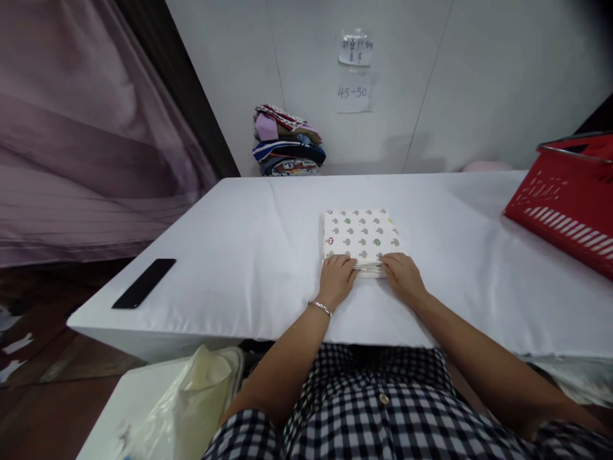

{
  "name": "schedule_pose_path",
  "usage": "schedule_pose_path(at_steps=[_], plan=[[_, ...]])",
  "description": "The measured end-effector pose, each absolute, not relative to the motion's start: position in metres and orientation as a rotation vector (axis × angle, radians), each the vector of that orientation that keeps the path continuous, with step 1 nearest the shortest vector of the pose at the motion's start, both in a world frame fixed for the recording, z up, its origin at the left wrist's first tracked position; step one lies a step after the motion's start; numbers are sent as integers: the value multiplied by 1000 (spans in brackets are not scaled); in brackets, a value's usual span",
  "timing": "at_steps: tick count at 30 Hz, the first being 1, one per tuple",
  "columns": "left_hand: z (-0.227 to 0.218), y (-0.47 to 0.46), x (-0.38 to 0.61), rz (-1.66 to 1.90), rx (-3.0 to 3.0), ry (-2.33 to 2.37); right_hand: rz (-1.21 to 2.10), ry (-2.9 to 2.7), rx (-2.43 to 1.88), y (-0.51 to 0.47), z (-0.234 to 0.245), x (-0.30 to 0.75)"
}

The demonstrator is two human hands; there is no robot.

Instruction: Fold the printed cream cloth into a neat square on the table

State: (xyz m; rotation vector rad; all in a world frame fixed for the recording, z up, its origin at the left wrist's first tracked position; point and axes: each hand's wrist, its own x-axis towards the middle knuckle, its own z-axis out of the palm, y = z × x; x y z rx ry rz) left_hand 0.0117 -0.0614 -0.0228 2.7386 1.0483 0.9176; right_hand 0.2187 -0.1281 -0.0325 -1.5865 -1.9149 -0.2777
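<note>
A folded white cloth (361, 233) with small grey, green and red mushroom prints lies flat in the middle of the white-covered table (239, 255). Its near edge shows several stacked layers. My left hand (337, 278) grips the near left corner, fingers on top and thumb at the layered edge. At the near right corner, my right hand (403, 277) pinches the cloth the same way. The parts of the layers under my fingers are hidden.
A red plastic basket (569, 198) stands at the table's right. Beyond the far edge, a pile of folded fabrics (290, 144) sits against the wall. A black phone (144, 283) lies at the left. A pale bag (201, 390) rests below the near left edge.
</note>
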Motion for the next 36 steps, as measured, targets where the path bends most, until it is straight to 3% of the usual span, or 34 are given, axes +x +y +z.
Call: schedule_pose_path(at_steps=[13,25,36], plan=[[-19,-63,18,1051,2805,949,-230,-1887,-1575,-128,-30,218],[-7,-62,39,755,2892,956,-217,-1906,-1594,-127,-27,219],[-11,-60,40,792,2864,967,-194,-1932,-1493,-133,-27,219]])
